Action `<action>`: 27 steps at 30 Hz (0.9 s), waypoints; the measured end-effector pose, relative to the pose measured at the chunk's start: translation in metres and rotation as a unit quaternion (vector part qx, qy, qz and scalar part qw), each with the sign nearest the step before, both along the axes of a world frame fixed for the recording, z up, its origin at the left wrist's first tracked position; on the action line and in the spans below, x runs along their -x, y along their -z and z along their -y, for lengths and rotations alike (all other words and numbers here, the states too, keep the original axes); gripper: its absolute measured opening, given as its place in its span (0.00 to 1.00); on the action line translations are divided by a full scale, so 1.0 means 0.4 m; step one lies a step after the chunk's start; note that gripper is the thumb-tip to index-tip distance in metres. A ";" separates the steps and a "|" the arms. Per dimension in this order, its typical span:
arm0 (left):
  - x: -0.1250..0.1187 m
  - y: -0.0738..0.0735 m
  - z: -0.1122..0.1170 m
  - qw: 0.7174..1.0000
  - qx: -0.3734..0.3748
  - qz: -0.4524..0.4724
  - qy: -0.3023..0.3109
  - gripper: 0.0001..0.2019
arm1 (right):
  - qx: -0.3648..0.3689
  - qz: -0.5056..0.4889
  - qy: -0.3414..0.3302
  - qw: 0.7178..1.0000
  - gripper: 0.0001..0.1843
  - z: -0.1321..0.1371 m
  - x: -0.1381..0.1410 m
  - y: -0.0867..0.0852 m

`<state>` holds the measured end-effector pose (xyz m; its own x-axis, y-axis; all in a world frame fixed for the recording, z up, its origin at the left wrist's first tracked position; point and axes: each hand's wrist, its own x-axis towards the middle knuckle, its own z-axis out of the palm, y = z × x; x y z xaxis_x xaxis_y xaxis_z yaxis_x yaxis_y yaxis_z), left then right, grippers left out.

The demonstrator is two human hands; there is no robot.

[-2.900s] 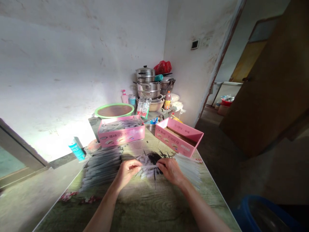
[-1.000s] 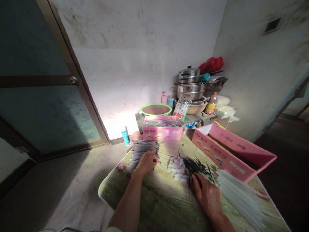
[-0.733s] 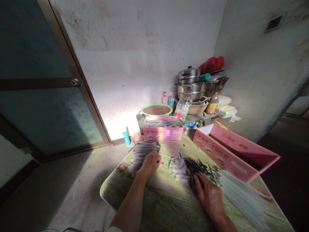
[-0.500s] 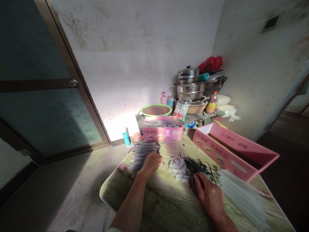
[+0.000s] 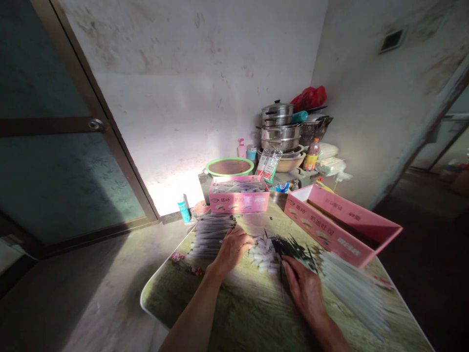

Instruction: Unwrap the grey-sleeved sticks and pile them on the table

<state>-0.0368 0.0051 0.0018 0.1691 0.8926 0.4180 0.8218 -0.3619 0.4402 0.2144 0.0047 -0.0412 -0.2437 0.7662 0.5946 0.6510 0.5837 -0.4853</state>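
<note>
My left hand (image 5: pixel 233 248) rests on the table (image 5: pixel 249 313) with its fingers curled, between a stack of grey packets (image 5: pixel 211 236) and a small heap of white pieces (image 5: pixel 262 252). What its fingers hold, if anything, is hidden. My right hand (image 5: pixel 302 288) lies flat on the table, fingers stretched toward a pile of thin black sticks (image 5: pixel 293 247). A fan of long clear sleeves (image 5: pixel 351 292) lies just right of that hand.
A pink box (image 5: pixel 239 194) filled with packets stands at the table's far edge, and an open pink box (image 5: pixel 339 227) stands at the right. Behind are a green basin (image 5: pixel 229 167), stacked steel pots (image 5: pixel 279 128), bottles and a red bag. A dark door (image 5: pixel 54 146) is at the left.
My left hand moved from the middle to the grey packet stack, then slid right toward the white pieces. My right hand dropped flat beside the black sticks. The view swung left.
</note>
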 end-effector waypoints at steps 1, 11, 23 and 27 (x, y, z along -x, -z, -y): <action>-0.014 0.000 0.002 1.000 -0.002 0.021 0.021 0.08 | 0.026 -0.015 -0.014 0.999 0.23 0.004 0.006 -0.009; -0.110 0.011 0.014 0.983 -0.001 0.111 0.147 0.08 | 0.161 -0.072 -0.083 0.981 0.22 0.024 0.038 -0.044; 0.250 -0.039 0.078 0.883 0.147 0.041 -0.443 0.12 | 0.161 -0.160 0.006 0.974 0.25 0.002 -0.011 -0.023; 0.250 -0.030 0.087 0.865 0.203 0.006 -0.458 0.14 | 0.156 -0.169 0.011 0.973 0.25 0.005 -0.007 -0.030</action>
<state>-0.1368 -0.0295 0.0138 -0.6892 0.7237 0.0349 0.6763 0.6253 0.3894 0.2174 0.0026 -0.0291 -0.0558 0.9254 0.3749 0.4344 0.3606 -0.8254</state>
